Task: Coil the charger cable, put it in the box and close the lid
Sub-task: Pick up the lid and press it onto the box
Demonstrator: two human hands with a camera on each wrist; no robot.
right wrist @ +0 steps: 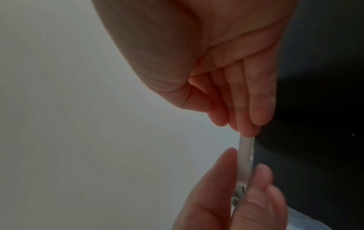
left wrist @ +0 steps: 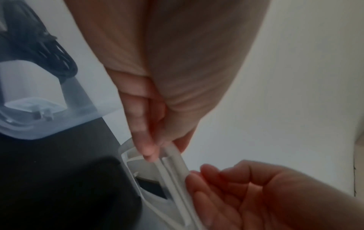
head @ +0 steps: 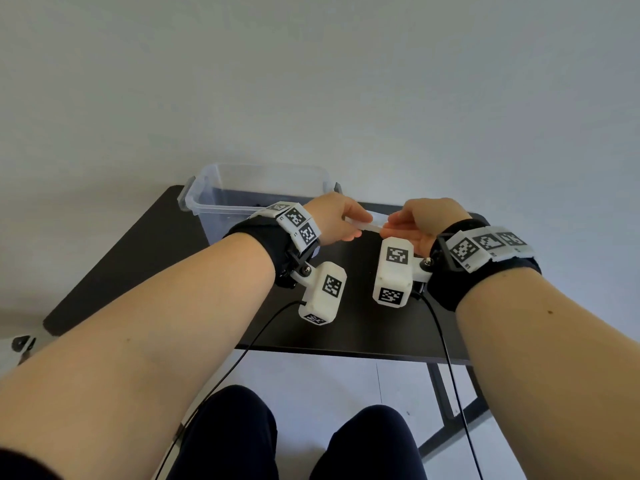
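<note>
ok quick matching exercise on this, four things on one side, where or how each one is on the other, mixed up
Things:
1. box
2. lid
3. charger cable
4. table

Places or states:
a. pinched between the left hand and the right hand, off the box
b. dark surface under everything
c. clear plastic, open, at the far side of the table
d. black, coiled, lying inside the box

Pairs: 1-c, 2-a, 3-d, 4-b
</note>
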